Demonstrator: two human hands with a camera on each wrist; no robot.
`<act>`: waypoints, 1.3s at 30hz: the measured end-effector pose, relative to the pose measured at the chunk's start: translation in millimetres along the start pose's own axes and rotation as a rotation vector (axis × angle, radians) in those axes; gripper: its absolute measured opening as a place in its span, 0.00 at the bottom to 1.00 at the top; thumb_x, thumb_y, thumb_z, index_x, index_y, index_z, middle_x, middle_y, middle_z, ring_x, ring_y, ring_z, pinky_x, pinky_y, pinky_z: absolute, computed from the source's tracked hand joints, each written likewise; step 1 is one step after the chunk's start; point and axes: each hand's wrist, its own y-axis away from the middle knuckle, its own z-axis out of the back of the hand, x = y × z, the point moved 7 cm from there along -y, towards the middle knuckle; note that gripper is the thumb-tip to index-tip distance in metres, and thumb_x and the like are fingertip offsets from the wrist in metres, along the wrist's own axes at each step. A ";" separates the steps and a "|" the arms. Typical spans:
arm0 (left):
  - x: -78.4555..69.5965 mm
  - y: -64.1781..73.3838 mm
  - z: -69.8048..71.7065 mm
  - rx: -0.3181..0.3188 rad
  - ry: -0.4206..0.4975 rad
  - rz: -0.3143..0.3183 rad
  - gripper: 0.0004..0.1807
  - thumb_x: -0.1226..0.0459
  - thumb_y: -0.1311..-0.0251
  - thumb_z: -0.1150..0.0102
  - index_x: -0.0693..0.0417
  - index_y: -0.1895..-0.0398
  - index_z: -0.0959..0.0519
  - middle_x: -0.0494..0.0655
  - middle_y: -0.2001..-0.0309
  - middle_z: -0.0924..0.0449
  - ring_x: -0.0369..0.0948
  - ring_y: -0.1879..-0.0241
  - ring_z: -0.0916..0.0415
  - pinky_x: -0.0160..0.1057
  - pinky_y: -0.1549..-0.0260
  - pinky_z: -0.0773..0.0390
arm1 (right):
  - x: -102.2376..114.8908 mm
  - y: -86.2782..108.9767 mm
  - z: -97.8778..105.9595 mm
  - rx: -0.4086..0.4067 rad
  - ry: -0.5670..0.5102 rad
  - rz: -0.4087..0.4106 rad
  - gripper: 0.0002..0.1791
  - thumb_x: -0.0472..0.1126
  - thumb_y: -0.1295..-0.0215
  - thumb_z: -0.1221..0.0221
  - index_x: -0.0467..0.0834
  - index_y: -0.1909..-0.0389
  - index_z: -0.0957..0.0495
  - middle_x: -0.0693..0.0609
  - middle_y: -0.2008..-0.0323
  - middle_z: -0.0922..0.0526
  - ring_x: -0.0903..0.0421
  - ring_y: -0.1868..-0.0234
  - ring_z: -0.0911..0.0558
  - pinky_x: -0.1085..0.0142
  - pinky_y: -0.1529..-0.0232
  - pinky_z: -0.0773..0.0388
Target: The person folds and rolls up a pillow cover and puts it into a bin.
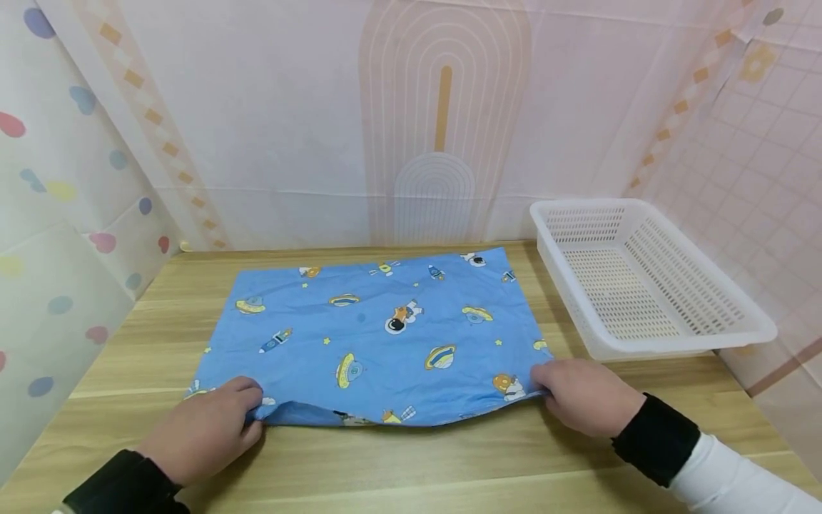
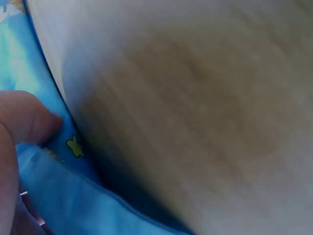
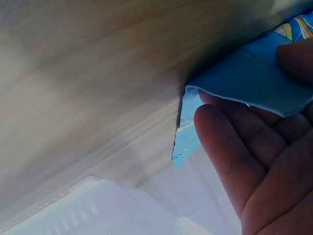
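Observation:
A blue pillowcase (image 1: 379, 328) printed with planets, rockets and astronauts lies spread flat on the wooden table. Its near edge gapes slightly, showing two layers. At the near left corner my left hand (image 1: 208, 428) pinches the fabric; in the left wrist view the thumb (image 2: 34, 117) lies on one layer while another layer folds up beside it. My right hand (image 1: 586, 396) grips the near right corner. From the right wrist, the fingers (image 3: 225, 152) reach under the lifted blue edge (image 3: 244, 83), with the thumb on top of it.
To the right, a white plastic basket (image 1: 681, 339) with slotted walls stands at the back of the table (image 1: 411, 478). Patterned sheets hang behind (image 1: 289, 107) and on both sides of the table.

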 end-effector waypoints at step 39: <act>30.7 8.0 10.3 0.165 0.000 -0.051 0.11 0.66 0.33 0.32 0.52 0.49 0.12 0.40 0.55 0.12 0.38 0.59 0.18 0.56 0.52 0.14 | -5.5 2.5 12.6 0.046 -0.071 0.034 0.14 0.31 0.31 0.35 0.53 0.71 0.25 0.65 0.75 0.28 0.68 0.73 0.34 0.71 0.69 0.32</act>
